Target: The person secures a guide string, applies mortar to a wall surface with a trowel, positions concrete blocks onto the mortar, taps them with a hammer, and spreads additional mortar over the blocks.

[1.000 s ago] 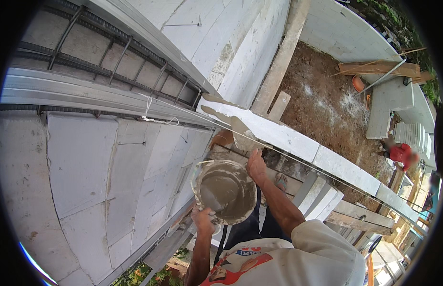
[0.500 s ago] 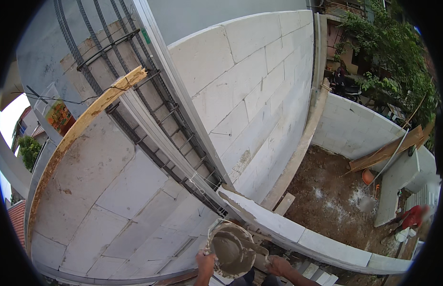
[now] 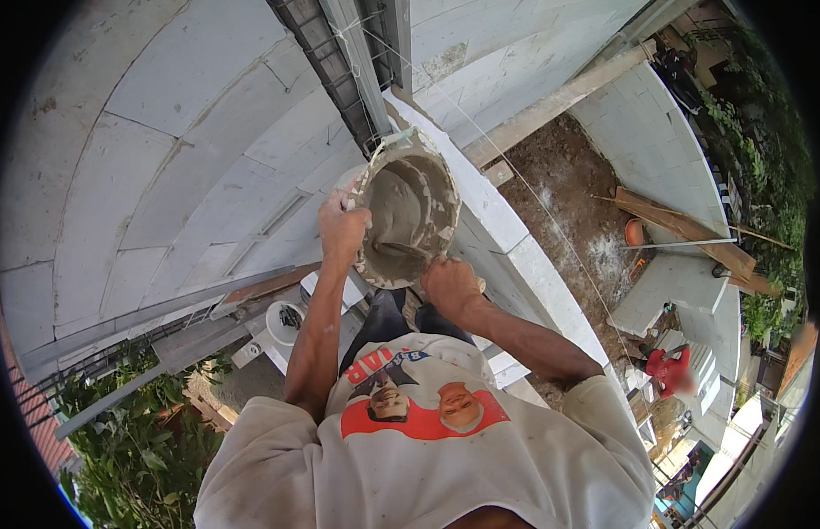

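Mortar bucket (image 3: 408,216), one, tilted against the top edge of the white block wall (image 3: 507,234).
My left hand (image 3: 341,231) clenches its rim, my right hand (image 3: 450,284) grasps under its base: two grips. I judge it heavy, stiff-walled, slick with wet grey mortar; best held at rim and base.

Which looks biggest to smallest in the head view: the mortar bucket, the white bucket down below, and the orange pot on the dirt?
1. mortar bucket, held by the left hand and right hand; nearest the camera, so inflated.
2. white bucket.
3. orange pot.
The last two lie farther off, so their true sizes are unsure.
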The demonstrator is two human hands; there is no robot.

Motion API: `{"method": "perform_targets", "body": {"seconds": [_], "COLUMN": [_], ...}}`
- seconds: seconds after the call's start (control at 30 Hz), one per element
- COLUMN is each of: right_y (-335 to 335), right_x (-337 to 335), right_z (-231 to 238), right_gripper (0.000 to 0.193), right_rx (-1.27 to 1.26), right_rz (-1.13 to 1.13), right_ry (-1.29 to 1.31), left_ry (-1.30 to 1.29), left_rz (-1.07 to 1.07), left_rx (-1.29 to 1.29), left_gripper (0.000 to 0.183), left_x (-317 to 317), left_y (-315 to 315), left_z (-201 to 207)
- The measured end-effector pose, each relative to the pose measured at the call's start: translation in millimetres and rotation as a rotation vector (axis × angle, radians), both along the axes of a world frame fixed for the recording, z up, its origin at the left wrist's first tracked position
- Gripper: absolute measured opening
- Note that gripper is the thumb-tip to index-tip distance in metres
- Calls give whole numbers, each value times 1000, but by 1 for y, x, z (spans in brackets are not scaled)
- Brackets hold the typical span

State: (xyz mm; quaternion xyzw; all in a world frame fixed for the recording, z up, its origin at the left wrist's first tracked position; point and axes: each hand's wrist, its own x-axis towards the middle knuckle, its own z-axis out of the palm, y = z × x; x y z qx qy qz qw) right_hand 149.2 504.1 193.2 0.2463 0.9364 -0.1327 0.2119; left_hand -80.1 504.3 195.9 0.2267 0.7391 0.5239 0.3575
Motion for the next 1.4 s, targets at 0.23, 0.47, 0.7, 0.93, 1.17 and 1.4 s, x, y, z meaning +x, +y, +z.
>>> {"method": "perform_targets", "body": {"seconds": [0.23, 0.47, 0.7, 0.93, 1.17, 1.4], "right_y": [14, -11, -28, -41, -46, -46], "right_x": [37, 59, 56, 36, 30, 15], "right_z": [-53, -97, -110, -135, -160, -243], "right_gripper": [44, 49, 41, 35, 30, 45], "right_rx": [-488, -1106, -822, -771, -919, -54], "right_rz": [-332, -768, -835, -928, -1243, -1330], "right_ry": [264, 326, 569, 826, 917, 720], "left_ry": [-50, -191, -290, -275, -303, -353], "left_rz": [11, 119, 239, 194, 161, 225], "left_rx": [-58, -121, -271, -337, -350, -426], "left_gripper": [17, 28, 26, 32, 40, 37], "left_x": [6, -8, -17, -25, -45, -64], "left_y": [-7, -38, -24, -13, -19, -32], "left_z": [-10, -56, -68, -78, -107, -115]}}
